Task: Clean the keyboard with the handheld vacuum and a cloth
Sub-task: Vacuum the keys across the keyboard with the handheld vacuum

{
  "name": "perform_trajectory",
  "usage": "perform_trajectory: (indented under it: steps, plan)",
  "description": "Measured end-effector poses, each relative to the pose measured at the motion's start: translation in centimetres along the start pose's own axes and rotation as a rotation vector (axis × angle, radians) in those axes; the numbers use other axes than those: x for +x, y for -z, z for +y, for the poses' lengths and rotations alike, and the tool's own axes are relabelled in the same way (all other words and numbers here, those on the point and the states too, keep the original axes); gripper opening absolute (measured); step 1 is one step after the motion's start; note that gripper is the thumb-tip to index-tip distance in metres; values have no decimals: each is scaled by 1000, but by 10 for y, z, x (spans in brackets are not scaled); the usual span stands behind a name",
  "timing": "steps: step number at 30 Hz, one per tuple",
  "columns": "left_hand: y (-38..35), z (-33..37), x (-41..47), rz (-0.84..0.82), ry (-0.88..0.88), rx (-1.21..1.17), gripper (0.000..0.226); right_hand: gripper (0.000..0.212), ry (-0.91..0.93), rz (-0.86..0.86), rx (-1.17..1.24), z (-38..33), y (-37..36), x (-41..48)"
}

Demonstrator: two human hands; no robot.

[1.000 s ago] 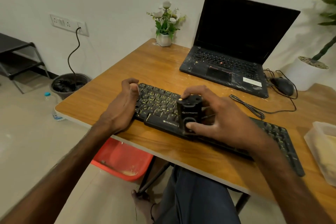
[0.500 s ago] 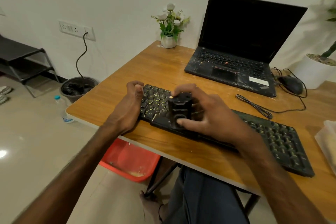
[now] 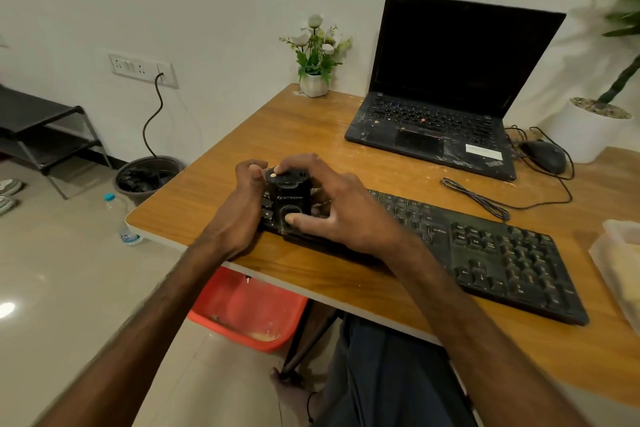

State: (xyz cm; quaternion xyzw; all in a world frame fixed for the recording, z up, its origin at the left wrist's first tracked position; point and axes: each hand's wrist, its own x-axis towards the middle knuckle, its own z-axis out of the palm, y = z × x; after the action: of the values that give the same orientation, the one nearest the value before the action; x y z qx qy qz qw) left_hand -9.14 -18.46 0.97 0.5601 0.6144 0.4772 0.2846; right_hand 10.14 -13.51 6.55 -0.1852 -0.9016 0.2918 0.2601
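Right hand is gripping the vacuum over the keyboard, left hand clutching its left end; next, likely sweeping rightward.

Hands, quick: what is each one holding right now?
Left hand: grips the left end of the keyboard.
Right hand: grips the handheld vacuum.

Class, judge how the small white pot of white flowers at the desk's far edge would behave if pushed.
The small white pot is narrow and its flower stems rise well above it, so it would probably tip rather than slide. Its size suggests it is light, likely an easy one-handed lift.
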Motion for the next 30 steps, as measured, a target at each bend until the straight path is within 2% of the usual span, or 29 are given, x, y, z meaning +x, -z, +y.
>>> perform_trajectory:
  steps: [4,9,15,20,24,27,30]
  plan:
    - [-2,-4,0,4,9,38,88,61,-139,-17,42,11,39,-36]
    - [-2,-7,2,5,17,30,101,64,-228,5,26,16,79,-92]
    - [-4,-11,4,2,-14,72,88,63,-115,11,-3,14,42,-48]
    - [-2,-13,5,-3,-7,18,96,61,-9,9,-49,7,7,-6]
    - [2,-15,10,2,51,-138,110,63,-96,49,-10,9,21,-35]
    - [11,-6,18,33,144,-345,102,62,-196,185,131,10,36,-75]
    - [20,0,27,-49,165,-281,95,63,-254,334,449,11,41,-98]
